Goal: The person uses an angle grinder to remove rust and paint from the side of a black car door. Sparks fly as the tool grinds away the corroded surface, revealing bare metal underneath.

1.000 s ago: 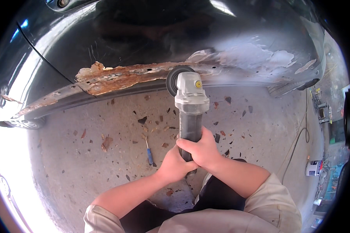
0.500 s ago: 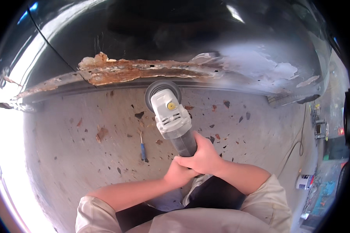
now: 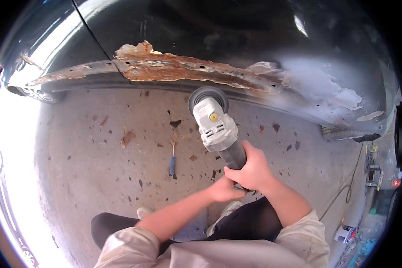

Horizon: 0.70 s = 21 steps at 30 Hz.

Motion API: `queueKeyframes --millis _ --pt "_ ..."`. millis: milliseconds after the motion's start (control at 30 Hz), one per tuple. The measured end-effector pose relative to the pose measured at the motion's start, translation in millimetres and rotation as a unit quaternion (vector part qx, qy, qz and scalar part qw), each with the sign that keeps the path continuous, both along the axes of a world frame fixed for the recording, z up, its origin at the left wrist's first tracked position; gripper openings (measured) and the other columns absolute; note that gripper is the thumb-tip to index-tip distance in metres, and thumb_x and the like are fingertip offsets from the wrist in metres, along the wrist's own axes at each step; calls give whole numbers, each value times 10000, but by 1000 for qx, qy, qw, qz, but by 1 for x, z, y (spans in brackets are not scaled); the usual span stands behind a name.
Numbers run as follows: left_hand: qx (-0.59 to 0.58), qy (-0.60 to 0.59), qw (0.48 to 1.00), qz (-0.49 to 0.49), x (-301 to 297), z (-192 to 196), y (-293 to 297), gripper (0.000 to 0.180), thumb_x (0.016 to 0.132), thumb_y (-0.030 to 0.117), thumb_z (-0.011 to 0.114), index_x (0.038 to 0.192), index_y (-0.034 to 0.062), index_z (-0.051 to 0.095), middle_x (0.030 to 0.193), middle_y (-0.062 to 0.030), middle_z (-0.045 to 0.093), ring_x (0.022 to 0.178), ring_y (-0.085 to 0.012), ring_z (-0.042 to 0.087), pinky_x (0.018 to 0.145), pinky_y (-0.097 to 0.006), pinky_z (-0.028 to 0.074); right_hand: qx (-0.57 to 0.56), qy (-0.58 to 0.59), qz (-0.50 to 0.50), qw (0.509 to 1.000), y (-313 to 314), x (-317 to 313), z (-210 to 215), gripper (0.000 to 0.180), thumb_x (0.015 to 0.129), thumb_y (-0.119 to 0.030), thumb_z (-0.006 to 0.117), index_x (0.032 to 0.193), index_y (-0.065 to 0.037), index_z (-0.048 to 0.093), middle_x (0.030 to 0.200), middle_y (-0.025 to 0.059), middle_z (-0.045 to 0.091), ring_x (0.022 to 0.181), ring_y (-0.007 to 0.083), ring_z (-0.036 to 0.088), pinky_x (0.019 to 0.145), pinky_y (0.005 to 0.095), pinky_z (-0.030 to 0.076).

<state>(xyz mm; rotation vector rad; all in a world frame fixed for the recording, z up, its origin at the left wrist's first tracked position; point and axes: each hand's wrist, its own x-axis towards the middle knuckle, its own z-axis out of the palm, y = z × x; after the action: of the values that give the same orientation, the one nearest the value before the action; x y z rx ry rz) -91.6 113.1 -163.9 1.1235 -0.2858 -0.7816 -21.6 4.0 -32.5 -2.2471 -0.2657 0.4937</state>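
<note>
My right hand wraps round the dark grip of a grey-and-black angle grinder. My left hand is closed on the rear end of the grinder, just below the right; its fingertips are partly hidden. At the front of the tool, the round disc lies just below the lower edge of a dark car, and I cannot tell whether it touches. Along that lower body runs a strip of rusted metal with peeling edges and small holes. To its right spreads a dull whitish patch.
Flakes of rust and paint litter the concrete floor. A blue-handled tool with a thin shaft lies left of the grinder. At the right are a cable, a can and a car tyre.
The view has turned, so the car's lower edge now slopes down to the right. Grinder and hands appear farther right and slightly higher. Both hands have kept their grip.
</note>
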Motion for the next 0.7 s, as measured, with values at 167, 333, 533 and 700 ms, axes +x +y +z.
queueKeyframes --millis 167,333,533,700 --pt "-282 123 913 267 -7 3 -33 398 813 12 726 1186 8 588 1048 -71 655 946 -157 649 783 -336 546 -27 -77 1 997 17 -3 -7 488 679 -207 803 1056 31 605 885 204 697 799 343 704 754 416 550" --pt "-280 101 937 182 6 -14 -32 400 800 30 761 1166 6 600 1035 -61 653 918 -146 643 750 -315 545 -126 -93 -18 987 32 -7 1 562 674 -211 781 1146 42 607 957 246 710 899 409 709 813 446 562" --pt "-272 23 938 213 25 16 -26 450 764 40 797 1169 -2 604 1031 -48 659 943 -144 642 785 -317 548 -191 -140 -55 970 51 0 20 527 672 -208 779 1099 50 611 915 251 706 865 414 711 782 448 562" --pt "-290 81 943 143 37 29 -21 500 736 40 818 1189 5 607 1103 -56 661 1004 -154 639 838 -330 549 -236 -149 -80 957 56 6 29 513 674 -215 782 1077 50 609 906 254 702 865 416 711 780 450 562"
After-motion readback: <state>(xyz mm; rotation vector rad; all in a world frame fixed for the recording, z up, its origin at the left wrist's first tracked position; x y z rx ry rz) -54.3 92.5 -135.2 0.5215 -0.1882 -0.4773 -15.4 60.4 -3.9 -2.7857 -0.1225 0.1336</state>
